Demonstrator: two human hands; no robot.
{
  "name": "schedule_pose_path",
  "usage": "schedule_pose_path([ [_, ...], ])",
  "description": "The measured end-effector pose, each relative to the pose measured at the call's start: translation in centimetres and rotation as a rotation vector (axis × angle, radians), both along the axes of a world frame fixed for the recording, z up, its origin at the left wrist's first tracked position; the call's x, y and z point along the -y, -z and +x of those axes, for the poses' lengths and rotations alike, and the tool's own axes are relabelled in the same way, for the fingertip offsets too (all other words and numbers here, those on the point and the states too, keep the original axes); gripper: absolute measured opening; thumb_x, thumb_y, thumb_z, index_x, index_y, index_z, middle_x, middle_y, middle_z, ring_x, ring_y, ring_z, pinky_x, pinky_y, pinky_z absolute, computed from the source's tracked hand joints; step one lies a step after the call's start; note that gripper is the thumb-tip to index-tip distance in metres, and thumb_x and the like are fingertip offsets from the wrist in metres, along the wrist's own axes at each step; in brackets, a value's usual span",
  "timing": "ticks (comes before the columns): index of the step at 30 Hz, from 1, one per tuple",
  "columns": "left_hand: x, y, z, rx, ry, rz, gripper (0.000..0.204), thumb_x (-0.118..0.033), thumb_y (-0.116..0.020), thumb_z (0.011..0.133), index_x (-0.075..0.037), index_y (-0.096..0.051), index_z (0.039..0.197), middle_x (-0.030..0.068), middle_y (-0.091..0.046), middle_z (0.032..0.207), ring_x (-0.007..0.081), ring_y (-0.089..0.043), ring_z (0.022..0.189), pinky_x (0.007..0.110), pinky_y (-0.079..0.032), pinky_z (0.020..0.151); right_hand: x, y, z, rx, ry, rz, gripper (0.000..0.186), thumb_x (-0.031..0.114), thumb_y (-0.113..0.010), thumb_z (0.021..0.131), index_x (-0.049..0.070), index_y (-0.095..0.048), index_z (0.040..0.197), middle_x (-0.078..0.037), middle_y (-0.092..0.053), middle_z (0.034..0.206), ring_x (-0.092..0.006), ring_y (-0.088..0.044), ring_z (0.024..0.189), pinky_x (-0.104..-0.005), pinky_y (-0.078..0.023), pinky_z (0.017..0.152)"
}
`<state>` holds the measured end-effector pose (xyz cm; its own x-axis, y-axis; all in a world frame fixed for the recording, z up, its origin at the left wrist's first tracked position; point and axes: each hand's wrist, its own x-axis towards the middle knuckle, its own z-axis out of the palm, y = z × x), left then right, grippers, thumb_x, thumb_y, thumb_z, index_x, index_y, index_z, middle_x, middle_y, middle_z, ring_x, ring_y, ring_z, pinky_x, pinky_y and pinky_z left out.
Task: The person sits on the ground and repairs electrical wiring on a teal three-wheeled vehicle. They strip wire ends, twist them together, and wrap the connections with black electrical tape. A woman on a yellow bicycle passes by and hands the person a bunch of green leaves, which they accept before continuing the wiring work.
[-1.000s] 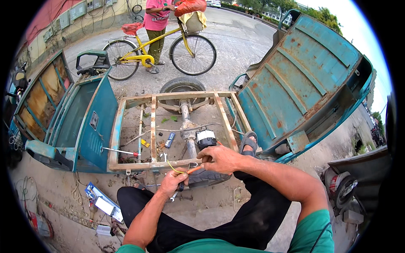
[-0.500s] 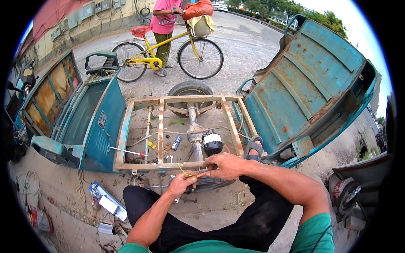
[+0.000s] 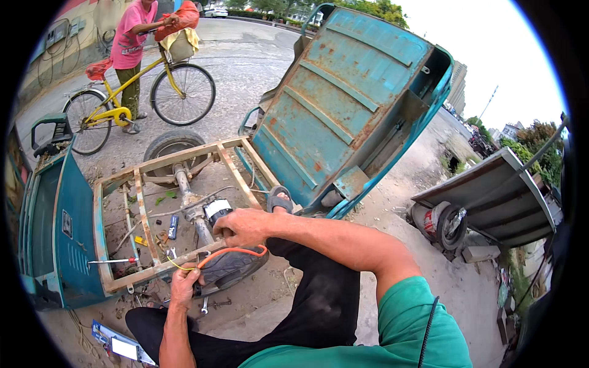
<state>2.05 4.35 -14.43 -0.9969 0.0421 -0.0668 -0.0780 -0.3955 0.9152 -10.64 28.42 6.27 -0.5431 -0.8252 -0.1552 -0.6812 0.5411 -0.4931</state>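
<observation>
Pinched in my left hand [image 3: 184, 286] is the end of an orange cable [image 3: 240, 249], with a thin yellow wire [image 3: 176, 264] coming out by the fingers. The cable bows in a loop toward my right knee. My right hand [image 3: 244, 228] hovers over the near rail, its fingers curled and closed beside the black-and-white motor [image 3: 216, 209]; what they hold, if anything, is hidden. The motor sits by the axle [image 3: 188, 186] inside the rusty metal frame [image 3: 140, 204]. A tyre [image 3: 236, 274] lies under the frame's near side, below my hands.
A screwdriver [image 3: 116, 261] rests on the frame at left. On the ground inside lies a blue box [image 3: 173, 227]; a wrench [image 3: 205, 305] is by my leg. A teal vehicle body [image 3: 343, 101] leans at right. Beyond, a person [image 3: 130, 46] stands with a yellow bicycle [image 3: 113, 110].
The view has turned to the right, so the scene sits further left. My right hand has moved away from my left along the cable, and more orange cable shows in a loop.
</observation>
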Motion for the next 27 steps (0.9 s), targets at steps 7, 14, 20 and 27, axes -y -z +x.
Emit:
schedule_pose_path([
  [7, -0.2, -1.6, 1.1, 0.084, 0.009, 0.011, 0.024, -0.021, -0.068, 0.094, -0.001, -0.067, 0.108, 0.0034, -0.062, 0.074, 0.0120, -0.057, 0.066, 0.027, -0.045, 0.063, -16.9, -10.3, -0.1, -0.236, 0.622, -0.027, 0.065, 0.027, -0.070, 0.089, -0.004, -0.048, 0.141, -0.019, -0.074, 0.100, -0.0318, -0.071, 0.100, -0.0410, -0.053, 0.092],
  [14, 0.7, -0.1, 2.2, 0.095, 0.008, 0.071, 0.018, -0.017, -0.067, 0.096, -0.005, -0.066, 0.110, 0.0034, -0.061, 0.072, 0.0111, -0.056, 0.057, 0.025, -0.046, 0.049, -42.1, -26.2, 8.3, -0.779, 1.624, -0.131, 0.076, 0.027, -0.070, 0.089, -0.007, -0.034, 0.147, -0.014, -0.071, 0.085, -0.0216, -0.070, 0.070, -0.0343, -0.055, 0.067],
  [20, 0.5, 0.4, 2.8, 0.172, -0.013, 0.107, 0.018, -0.019, -0.067, 0.096, -0.009, -0.065, 0.111, 0.0034, -0.061, 0.069, 0.0113, -0.054, 0.050, 0.026, -0.045, 0.042, -54.2, -39.5, 22.1, -1.068, 2.153, -0.144, 0.058, 0.037, -0.068, 0.090, 0.000, -0.050, 0.130, -0.011, -0.071, 0.082, -0.0212, -0.070, 0.063, -0.0380, -0.054, 0.057],
  [27, 0.6, -0.2, 3.3, 0.173, -0.008, 0.111, 0.015, -0.018, -0.065, 0.097, -0.008, -0.063, 0.108, 0.0043, -0.061, 0.067, 0.0121, -0.053, 0.047, 0.026, -0.043, 0.039, -56.5, -43.9, 31.6, -1.096, 2.313, -0.092, 0.041, 0.043, -0.063, 0.091, 0.002, -0.070, 0.087, -0.011, -0.070, 0.075, -0.0221, -0.069, 0.063, -0.0380, -0.051, 0.055],
])
